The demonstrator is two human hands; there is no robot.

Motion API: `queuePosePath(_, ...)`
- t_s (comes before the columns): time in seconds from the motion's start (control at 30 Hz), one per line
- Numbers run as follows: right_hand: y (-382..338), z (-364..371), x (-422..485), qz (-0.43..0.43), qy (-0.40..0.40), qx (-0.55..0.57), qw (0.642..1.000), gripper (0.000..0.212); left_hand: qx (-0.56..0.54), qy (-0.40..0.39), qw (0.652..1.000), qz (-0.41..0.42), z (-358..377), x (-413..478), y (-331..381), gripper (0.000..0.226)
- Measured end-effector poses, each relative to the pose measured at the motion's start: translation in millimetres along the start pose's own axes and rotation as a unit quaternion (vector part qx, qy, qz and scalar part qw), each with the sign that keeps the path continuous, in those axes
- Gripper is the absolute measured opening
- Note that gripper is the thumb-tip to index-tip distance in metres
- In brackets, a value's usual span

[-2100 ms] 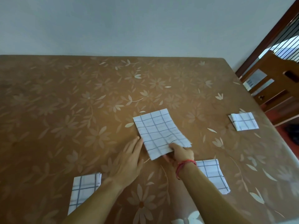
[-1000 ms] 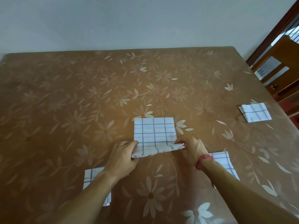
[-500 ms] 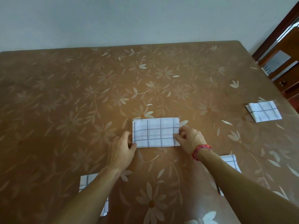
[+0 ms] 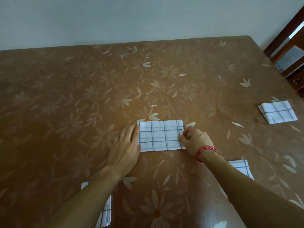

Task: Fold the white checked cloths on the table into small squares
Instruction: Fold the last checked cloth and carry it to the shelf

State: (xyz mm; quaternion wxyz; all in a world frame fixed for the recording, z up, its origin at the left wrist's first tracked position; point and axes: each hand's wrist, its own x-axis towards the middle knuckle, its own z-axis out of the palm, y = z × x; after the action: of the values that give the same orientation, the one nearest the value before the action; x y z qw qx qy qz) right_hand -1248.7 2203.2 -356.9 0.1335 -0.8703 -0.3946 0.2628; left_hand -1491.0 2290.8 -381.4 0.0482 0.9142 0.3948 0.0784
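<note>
The fingers (image 4: 186,132) of the right hand (image 4: 195,140) are curled and pinch the right end of the middle cloth (image 4: 161,137). The fingers (image 4: 131,134) of the left hand (image 4: 126,145) lie straight and close together along its left end and hold it down. This cloth lies flat as a long strip, left to right, near the middle of the table (image 4: 82,96), with several layers showing at its far right corner.

The step in hand looks like the crosswise fold that turns the strip into a square. To do it well, the right hand should lift all the layers together and carry the right end over to the left one. The left hand should hold its end in place until the edges meet, then move clear, and the blue lines should match before the crease is pressed. A loose pinch would let the lower layers slide.

A red band (image 4: 206,151) circles the right wrist. The far-right cloth (image 4: 278,111) already lies folded small. The near-right cloth (image 4: 241,167) and near-left cloth (image 4: 105,213) are partly hidden under the forearms.
</note>
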Motion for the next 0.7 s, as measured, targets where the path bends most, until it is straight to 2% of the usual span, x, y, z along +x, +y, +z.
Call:
queuePosePath(0.07, -1, 0, 0, -0.001, 0.002, 0.001, 1.0, 0.012, 0.027, -0.018, 0.999, 0.044, 2, 3, -4, 0.057)
queuePosePath(0.2, -4, -1, -3, 0.003, 0.022, -0.015, 1.0, 0.014, 0.046, -0.067, 0.995, 0.051, 9, 4, -13, 0.057)
queuePosePath(0.27, -8, -1, -7, -0.012, 0.044, -0.055, 0.997, 0.023, 0.048, -0.071, 0.995, 0.056, 14, 5, -17, 0.058)
queuePosePath(0.33, -15, 4, -10, -0.092, 0.106, -0.089, 0.986, 0.034, 0.036, -0.08, 0.995, 0.055, 16, 5, -20, 0.06)
queuePosePath(0.4, -28, 14, -14, -0.219, 0.151, -0.108, 0.958, 0.039, 0.024, -0.093, 0.994, 0.057, 18, 6, -22, 0.063)
queuePosePath(0.53, -59, 49, -12, -0.362, 0.084, -0.174, 0.912, 0.058, 0.047, -0.073, 0.994, 0.071, 16, 8, -21, 0.06)
queuePosePath(0.7, -71, 78, 10, -0.384, 0.022, -0.258, 0.886, 0.066, 0.047, -0.062, 0.992, 0.094, 19, 10, -26, 0.061)
